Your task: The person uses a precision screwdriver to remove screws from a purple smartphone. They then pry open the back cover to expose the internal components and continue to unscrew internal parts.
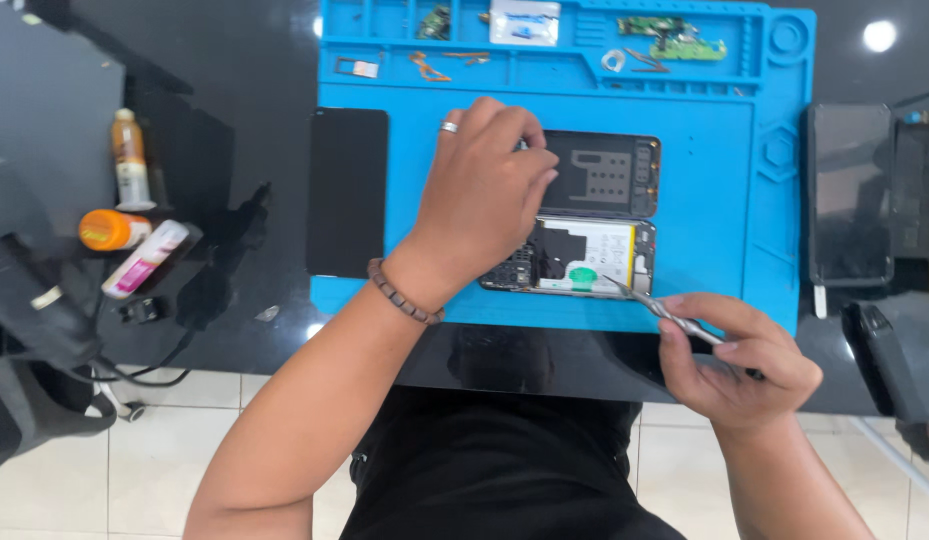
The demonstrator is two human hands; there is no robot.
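Tweezers (656,305) sit pinched in the right hand (736,362) near the blue mat's (724,200) front edge, tips on the opened phone (594,215) at mid-mat, which the left hand (484,195) presses with curled fingers.

Opened phone (594,250) flat on mat — tweezers (656,306) angled
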